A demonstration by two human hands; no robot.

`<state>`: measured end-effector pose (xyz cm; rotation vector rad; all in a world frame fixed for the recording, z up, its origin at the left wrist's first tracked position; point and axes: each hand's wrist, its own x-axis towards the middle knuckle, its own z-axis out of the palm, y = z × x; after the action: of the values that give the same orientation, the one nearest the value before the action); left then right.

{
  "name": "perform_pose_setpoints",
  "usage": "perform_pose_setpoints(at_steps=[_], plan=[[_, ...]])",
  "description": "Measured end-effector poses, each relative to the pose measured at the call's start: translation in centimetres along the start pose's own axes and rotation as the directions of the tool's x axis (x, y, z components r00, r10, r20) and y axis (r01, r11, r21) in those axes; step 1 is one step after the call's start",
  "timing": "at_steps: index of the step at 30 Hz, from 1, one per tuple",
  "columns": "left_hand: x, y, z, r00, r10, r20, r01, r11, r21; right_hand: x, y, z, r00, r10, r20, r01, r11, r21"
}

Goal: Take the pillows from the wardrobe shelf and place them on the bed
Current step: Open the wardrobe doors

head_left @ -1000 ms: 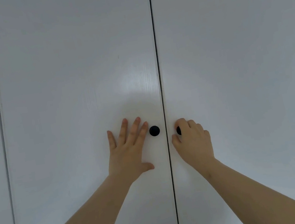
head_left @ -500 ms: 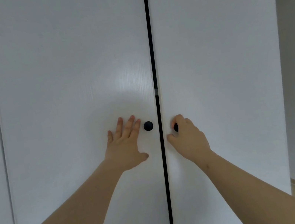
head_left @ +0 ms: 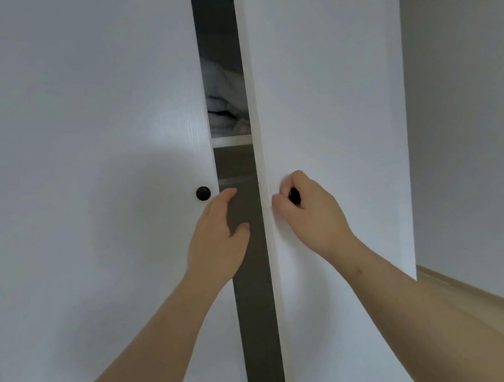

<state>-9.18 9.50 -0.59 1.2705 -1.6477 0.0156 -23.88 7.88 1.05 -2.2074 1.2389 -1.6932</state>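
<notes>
White wardrobe doors fill my view: the left door point(head_left: 71, 154) closed, the right door point(head_left: 325, 78) ajar, a dark gap between them. Through the gap shows the shelf point(head_left: 231, 141), and on the shelf a pale, rumpled stack, the pillows point(head_left: 223, 95) as far as I can tell. They look soft and light, bulky more than heavy; I judge they want a wide hold round the middle. Below the shelf and to its right, my right grip point(head_left: 310, 211) pinches the black knob point(head_left: 295, 197). Straight below the shelf my left grip point(head_left: 217, 233) is relaxed, fingers loose, holding nothing, well short of the pillows.
</notes>
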Motion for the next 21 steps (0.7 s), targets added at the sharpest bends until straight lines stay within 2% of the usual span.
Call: perform_pose_setpoints(at_steps=[7,15,21], plan=[[-3.1,6.2,5.6,1.000,-0.023,0.015,0.025,0.971,-0.236,-3.4,0.5,-7.7,0.999,0.042,-0.016,-0.038,0.981,0.190],[-4.0,13.6,12.0,0.998,0.008,0.063,0.016,0.931,-0.364,-5.5,3.7,-16.7,0.983,0.171,-0.063,-0.134,0.913,0.386],[-4.0,17.4,16.0,0.974,0.072,0.215,0.036,0.886,-0.463,-6.7,7.7,-24.2,0.937,0.333,-0.107,-0.243,0.840,0.485]])
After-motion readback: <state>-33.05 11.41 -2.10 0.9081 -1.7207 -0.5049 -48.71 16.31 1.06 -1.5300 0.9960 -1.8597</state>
